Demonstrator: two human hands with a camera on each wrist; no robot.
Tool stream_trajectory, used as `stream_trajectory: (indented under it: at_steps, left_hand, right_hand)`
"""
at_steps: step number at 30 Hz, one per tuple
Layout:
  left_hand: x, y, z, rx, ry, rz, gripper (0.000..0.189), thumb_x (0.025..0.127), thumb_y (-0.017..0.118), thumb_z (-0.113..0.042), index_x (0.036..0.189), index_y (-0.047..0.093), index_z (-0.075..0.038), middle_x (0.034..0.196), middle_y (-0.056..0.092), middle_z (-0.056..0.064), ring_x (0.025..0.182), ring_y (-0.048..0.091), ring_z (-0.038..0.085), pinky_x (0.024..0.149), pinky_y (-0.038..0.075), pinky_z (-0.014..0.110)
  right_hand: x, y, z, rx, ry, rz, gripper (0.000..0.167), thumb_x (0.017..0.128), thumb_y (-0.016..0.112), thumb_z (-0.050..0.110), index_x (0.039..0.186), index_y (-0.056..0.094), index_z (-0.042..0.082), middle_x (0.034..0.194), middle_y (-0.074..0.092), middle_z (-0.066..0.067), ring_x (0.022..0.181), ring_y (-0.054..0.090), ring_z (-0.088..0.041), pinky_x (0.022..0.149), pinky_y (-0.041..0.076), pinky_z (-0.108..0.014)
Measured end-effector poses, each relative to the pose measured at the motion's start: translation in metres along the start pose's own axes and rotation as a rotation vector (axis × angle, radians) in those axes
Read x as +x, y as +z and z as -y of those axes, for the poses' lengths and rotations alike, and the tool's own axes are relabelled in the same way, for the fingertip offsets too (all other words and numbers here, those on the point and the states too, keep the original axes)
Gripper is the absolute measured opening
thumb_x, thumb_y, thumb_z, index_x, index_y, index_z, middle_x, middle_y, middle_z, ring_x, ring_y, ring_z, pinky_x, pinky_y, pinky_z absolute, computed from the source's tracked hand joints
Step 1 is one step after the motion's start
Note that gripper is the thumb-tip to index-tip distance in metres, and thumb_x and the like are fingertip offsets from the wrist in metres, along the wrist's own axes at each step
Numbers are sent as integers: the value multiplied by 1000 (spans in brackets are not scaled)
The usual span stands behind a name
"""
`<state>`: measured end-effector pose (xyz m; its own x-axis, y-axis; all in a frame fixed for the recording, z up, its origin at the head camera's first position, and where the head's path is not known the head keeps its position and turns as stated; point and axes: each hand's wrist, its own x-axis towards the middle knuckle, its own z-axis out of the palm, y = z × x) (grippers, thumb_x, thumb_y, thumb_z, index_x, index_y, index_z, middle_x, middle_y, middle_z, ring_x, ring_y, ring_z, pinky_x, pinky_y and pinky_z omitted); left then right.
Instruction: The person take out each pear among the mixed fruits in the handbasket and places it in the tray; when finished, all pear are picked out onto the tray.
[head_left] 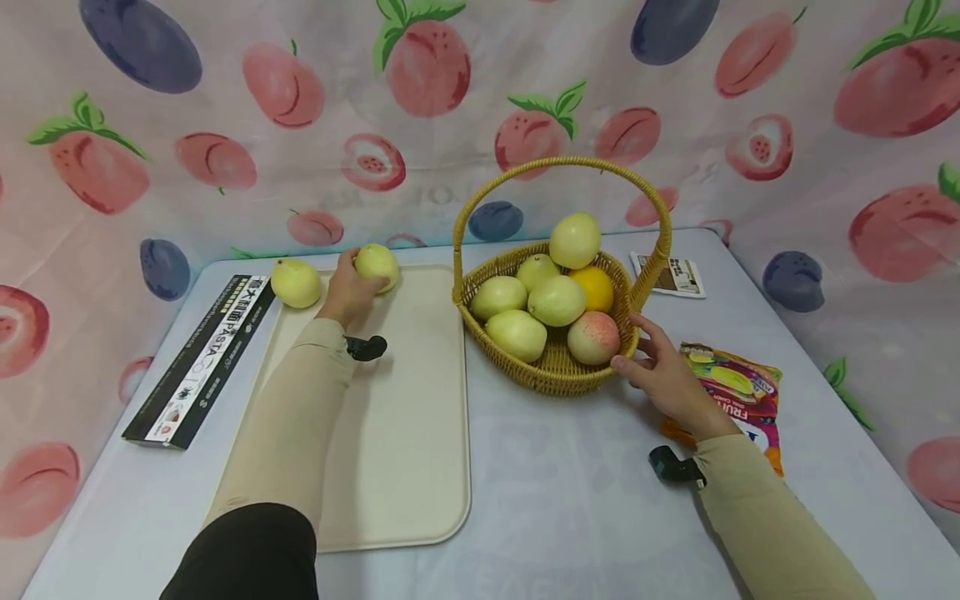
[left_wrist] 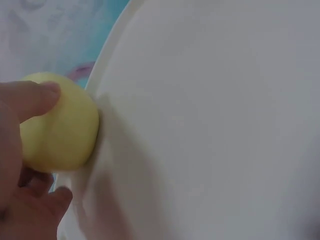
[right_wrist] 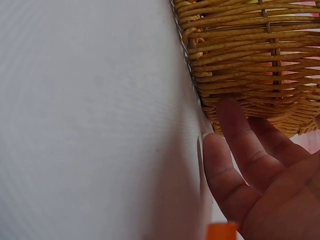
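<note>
At the far end of the beige tray, my left hand grips a round yellow-green pear. The left wrist view shows thumb and fingers around this pear above the tray's rim. Another pear lies at the tray's far left corner. My right hand touches the right side of a wicker basket; in the right wrist view its fingers lie fairly straight against the weave. Inside the basket are several pale yellow-green fruits, an orange and a peach.
A long black pasta box lies left of the tray. A colourful fruit candy bag is partly beneath the right forearm. Behind the basket's right side rests a small white-and-brown packet. The basket's tall arched handle stands upright.
</note>
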<state>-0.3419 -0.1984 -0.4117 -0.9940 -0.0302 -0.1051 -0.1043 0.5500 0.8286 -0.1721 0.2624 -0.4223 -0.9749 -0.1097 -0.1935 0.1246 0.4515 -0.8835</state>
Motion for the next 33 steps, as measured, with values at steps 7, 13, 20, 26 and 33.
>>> stream_trajectory:
  at_steps: [7, 13, 20, 26, 33]
  left_hand:
    - [-10, -6, -10, -10, 57, -44, 93, 94, 70, -28, 161, 8, -6, 163, 14, 20, 149, 16, 34, 118, 20, 48]
    - [-30, -16, -28, -57, 126, -41, 92, 93, 71, -33, 161, 13, -13, 165, 13, 14, 150, 14, 31, 117, 21, 52]
    - [-59, -15, -33, -73, 202, -23, 91, 90, 75, -34, 159, 21, -10, 162, 21, 14, 149, 17, 28, 117, 22, 49]
    - [-81, -11, -38, -63, 293, 21, 87, 90, 75, -31, 157, 24, -6, 160, 25, 16, 148, 19, 30, 117, 21, 51]
    - [-112, -2, -48, -42, 399, 104, 90, 89, 78, -21, 157, 22, -5, 160, 21, 16, 147, 21, 33, 118, 21, 50]
  right_hand:
    - [0, 3, 0, -3, -4, 5, 91, 98, 62, 47, 163, 2, 25, 160, 17, -29, 128, 46, -47, 99, 45, -57]
    - [0, 2, -1, -14, -5, -4, 92, 97, 62, 50, 163, 2, 24, 160, 17, -29, 128, 45, -47, 99, 45, -58]
    - [1, 0, -2, -12, -14, 0, 92, 98, 62, 49, 163, 2, 24, 160, 17, -30, 130, 43, -49, 101, 42, -61]
    - [1, -1, -4, -13, -18, 0, 91, 98, 62, 48, 163, 2, 25, 160, 16, -30, 129, 44, -49, 100, 44, -60]
    - [1, 0, -4, -11, -46, -1, 89, 99, 62, 43, 163, 3, 22, 159, 19, -31, 125, 48, -47, 95, 49, -51]
